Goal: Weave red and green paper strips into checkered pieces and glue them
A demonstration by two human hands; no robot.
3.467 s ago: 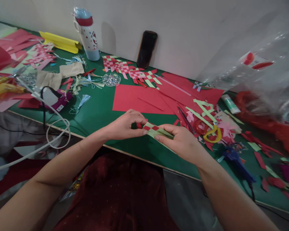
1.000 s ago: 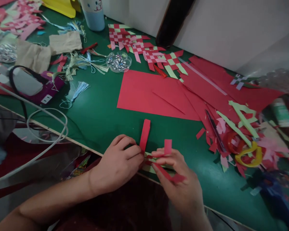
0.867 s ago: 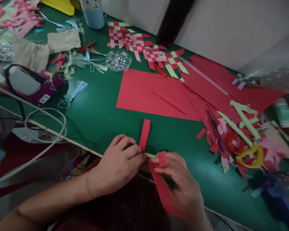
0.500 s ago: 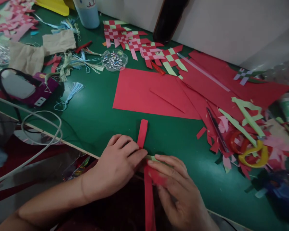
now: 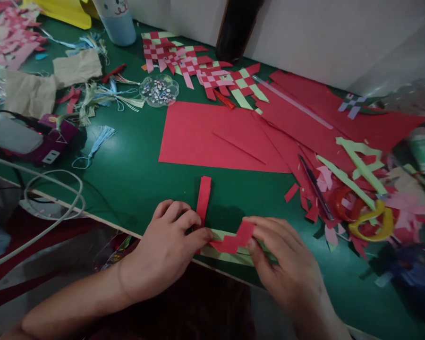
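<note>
Nearby, a clear dish [image 5: 172,82] holds bead-like bits [image 5: 158,91]; left grip [image 5: 172,243] and right grip [image 5: 286,255] pinch paper strips [image 5: 228,244].

Green table [image 5: 134,184] against grey wall [image 5: 326,42]

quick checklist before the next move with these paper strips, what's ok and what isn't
1. Left hand steadying the work: ok, its fingers are on the paper near the table edge.
2. Right hand gripping the folded red strip: ok, the end is between thumb and fingers.
3. Folded red strip straight: not ok, it zigzags across the pale green strips.
4. Straight red strip apart from the red sheet: ok, a gap shows between them.
5. Weave neat under the left fingers: cannot tell, they hide it.
6. Scissors away from both hands: ok, they lie off to the right among scraps.
</note>
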